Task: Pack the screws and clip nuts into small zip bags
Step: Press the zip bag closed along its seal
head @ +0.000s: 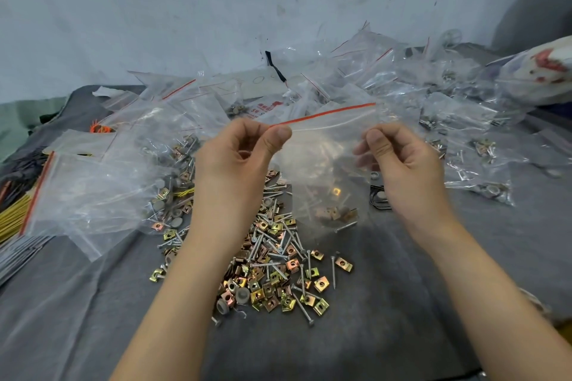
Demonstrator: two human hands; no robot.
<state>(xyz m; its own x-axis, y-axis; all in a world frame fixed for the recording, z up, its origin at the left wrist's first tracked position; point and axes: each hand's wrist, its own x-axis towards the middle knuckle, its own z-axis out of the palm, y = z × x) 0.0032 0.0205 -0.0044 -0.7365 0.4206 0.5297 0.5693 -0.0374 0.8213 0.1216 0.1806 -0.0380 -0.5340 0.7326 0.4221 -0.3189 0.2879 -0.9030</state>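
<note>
I hold a small clear zip bag [325, 161] with a red strip along its top, up above the table. My left hand [240, 158] pinches its top left corner between thumb and fingers. My right hand [399, 161] pinches the bag's right edge just under the strip. Clip nuts and screws [335, 213] lie in the bottom of the bag. Under my hands a loose heap of brass-coloured clip nuts [272, 284] and silver screws [301, 269] is spread on the grey cloth [402, 303].
Empty zip bags [89, 195] lie piled at the left. Filled bags [476, 164] crowd the right and back. Yellow ties [15, 213] and dark strips sit at the left edge. A white wall stands behind. A red-and-white bag [544, 71] lies far right.
</note>
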